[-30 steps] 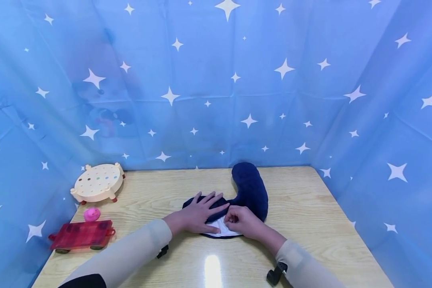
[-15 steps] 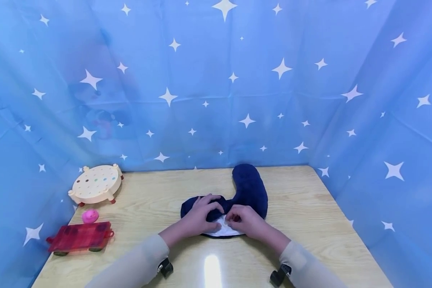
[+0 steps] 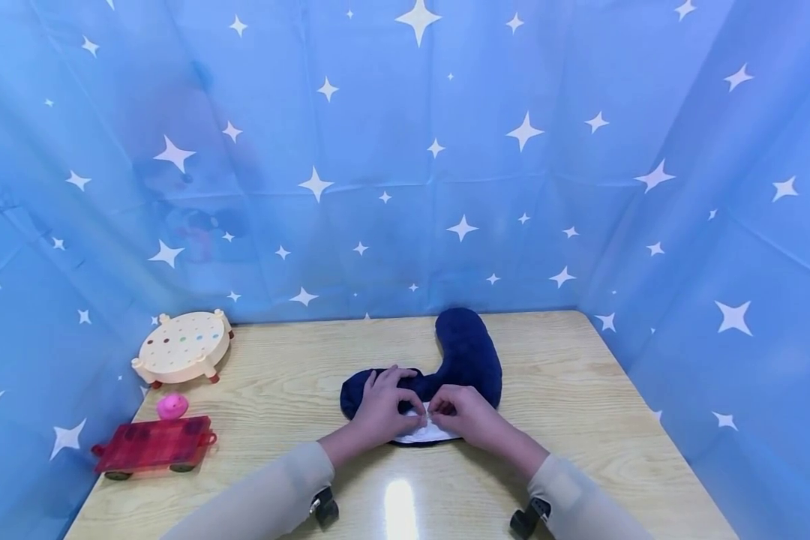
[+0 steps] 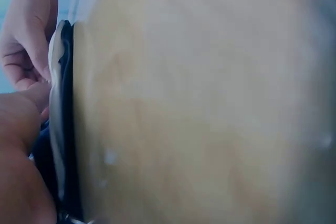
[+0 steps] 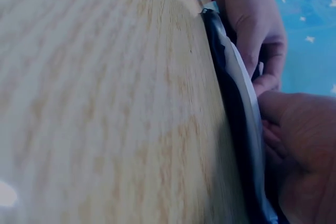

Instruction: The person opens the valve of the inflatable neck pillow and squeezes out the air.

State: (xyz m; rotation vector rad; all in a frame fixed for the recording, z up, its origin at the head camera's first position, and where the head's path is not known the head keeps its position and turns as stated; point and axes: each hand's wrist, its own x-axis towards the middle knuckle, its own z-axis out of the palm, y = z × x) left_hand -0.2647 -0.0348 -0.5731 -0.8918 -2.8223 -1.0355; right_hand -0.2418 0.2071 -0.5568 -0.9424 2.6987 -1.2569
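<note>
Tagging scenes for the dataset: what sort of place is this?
Probably a staged recording booth: a star-print curtain lines three sides of a wood-grain table, and two black wrist-worn devices show.

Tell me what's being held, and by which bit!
The pillow: the left grip and right grip both pinch at its white part, close together. Exactly what is pinched there is too small to tell.

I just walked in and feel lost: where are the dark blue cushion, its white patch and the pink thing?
Dark blue cushion (image 3: 471, 358): head view, its uncovered far lobe.
White patch (image 3: 433, 433): head view, its near part.
Pink thing (image 3: 172, 406): head view, its middle.
</note>
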